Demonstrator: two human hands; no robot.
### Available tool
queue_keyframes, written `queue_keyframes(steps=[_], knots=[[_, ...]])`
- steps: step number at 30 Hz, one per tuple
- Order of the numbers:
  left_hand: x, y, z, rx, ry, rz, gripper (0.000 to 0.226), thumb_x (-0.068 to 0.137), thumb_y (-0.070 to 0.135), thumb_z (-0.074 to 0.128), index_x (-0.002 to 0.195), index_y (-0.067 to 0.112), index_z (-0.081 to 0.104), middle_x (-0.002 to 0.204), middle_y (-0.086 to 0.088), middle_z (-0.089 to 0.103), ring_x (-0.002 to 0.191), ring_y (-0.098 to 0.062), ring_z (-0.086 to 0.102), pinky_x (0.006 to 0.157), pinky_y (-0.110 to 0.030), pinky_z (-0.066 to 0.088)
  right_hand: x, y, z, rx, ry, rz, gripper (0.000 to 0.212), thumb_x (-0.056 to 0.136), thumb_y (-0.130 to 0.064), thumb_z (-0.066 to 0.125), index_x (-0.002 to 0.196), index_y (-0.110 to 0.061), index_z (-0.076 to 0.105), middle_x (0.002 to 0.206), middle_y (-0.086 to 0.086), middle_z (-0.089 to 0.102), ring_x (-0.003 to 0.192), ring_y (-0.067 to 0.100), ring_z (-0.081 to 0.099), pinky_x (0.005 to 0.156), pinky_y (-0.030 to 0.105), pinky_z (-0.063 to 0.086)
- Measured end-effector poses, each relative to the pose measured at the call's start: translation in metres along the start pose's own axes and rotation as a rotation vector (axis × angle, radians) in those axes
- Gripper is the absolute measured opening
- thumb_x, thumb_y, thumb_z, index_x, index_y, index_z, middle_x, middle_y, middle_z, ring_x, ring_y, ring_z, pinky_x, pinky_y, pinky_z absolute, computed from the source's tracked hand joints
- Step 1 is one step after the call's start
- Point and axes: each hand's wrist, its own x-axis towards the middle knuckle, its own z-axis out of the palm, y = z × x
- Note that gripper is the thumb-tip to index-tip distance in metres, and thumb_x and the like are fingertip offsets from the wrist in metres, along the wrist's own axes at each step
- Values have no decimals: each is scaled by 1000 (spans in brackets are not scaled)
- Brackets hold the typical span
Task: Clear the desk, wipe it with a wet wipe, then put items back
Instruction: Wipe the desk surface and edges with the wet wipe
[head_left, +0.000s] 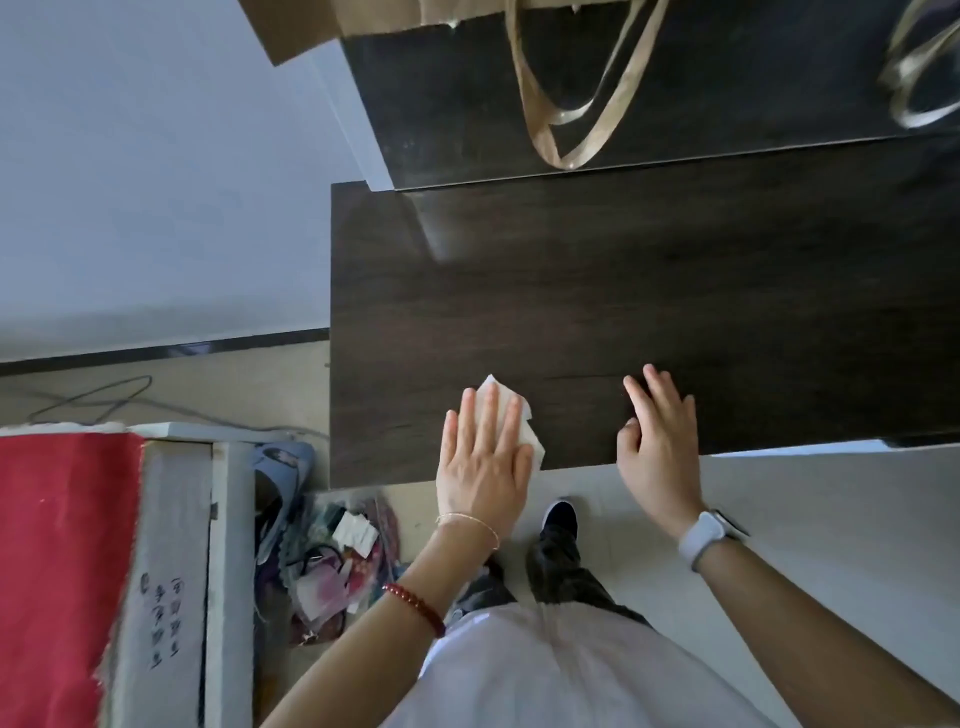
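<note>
The dark wood desk (649, 291) fills the middle and right of the head view. A white wet wipe (522, 418) lies flat on the desk near its front left corner. My left hand (480, 457) presses down on the wipe with straight fingers, covering most of it. My right hand (660, 441) rests at the desk's front edge a little to the right, fingers straight and touching the surface, holding nothing. A white watch sits on the right wrist; bracelets are on the left.
A brown paper bag (332, 26) with tan ribbon handles (571, 109) hangs over the raised back shelf. On the floor left of the desk lie a blue slipper (283, 467), a pile of bags (332, 561), a red cloth (57, 571) and a cable.
</note>
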Motion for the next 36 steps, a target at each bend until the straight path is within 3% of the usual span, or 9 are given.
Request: queue_keyframes(steps=[3, 6, 8, 12, 15, 17, 20, 24, 36], knots=[[24, 52, 0, 36, -83, 179, 55, 92, 39, 17, 142, 19, 20, 151, -9, 23, 139, -30, 18, 111, -46, 8, 4, 36, -19, -111, 28, 168, 48, 83, 3, 51, 130, -5, 47, 143, 21, 37, 135, 36, 29, 109, 56, 18], [24, 59, 4, 51, -57, 160, 55, 91, 40, 22, 142, 19, 23, 150, -9, 26, 138, -30, 23, 113, -45, 12, 9, 51, -28, -150, 28, 227, 47, 85, -3, 48, 132, -4, 44, 144, 22, 34, 135, 37, 27, 109, 56, 17], [16, 35, 3, 16, -28, -4, 57, 89, 40, 23, 142, 19, 22, 150, -10, 25, 138, -30, 23, 113, -44, 13, 15, 45, -24, -152, 22, 207, 48, 84, -9, 43, 131, -1, 43, 143, 25, 35, 134, 40, 28, 109, 56, 17], [-17, -37, -3, -65, -17, -451, 64, 84, 47, 2, 143, 23, -6, 155, -8, -1, 142, -26, -3, 114, -42, -3, 21, 17, -8, -146, -39, 51, 50, 82, -10, 47, 131, -2, 44, 142, 25, 36, 133, 40, 30, 108, 56, 18], [-25, -53, -8, -153, 9, -659, 65, 84, 44, 8, 145, 20, 2, 155, -12, -1, 141, -29, -5, 115, -43, -3, 21, 4, -2, -130, -80, -30, 52, 80, -7, 54, 131, -3, 44, 142, 23, 37, 133, 38, 32, 107, 56, 20], [-23, -44, -10, -202, 18, -724, 67, 84, 43, 9, 145, 16, 4, 154, -15, -1, 141, -32, -6, 115, -44, -2, 22, 4, -3, -130, -95, -32, 49, 82, -13, 43, 130, -5, 45, 141, 22, 39, 132, 37, 34, 107, 55, 22], [-18, -23, -9, -152, -20, -584, 71, 82, 46, 0, 145, 15, 1, 153, -17, -3, 140, -34, -6, 115, -45, -3, 24, 13, -8, -148, -113, -77, 51, 84, -20, 29, 131, -9, 45, 142, 18, 40, 133, 33, 34, 108, 51, 21], [22, -6, -9, -113, -29, -330, 66, 85, 43, 5, 144, 15, 8, 153, -17, 6, 141, -35, 1, 115, -46, 2, 24, 31, -18, -171, -77, -16, 49, 84, -7, 53, 133, -12, 44, 144, 15, 39, 135, 31, 31, 109, 50, 18], [193, 27, -37, -141, 47, -346, 58, 93, 31, 24, 144, 14, 1, 153, -15, -8, 140, -33, -10, 115, -44, -6, 45, 62, -31, -210, -24, 163, 52, 84, -11, 57, 133, -12, 43, 143, 15, 39, 134, 31, 32, 107, 48, 17]])
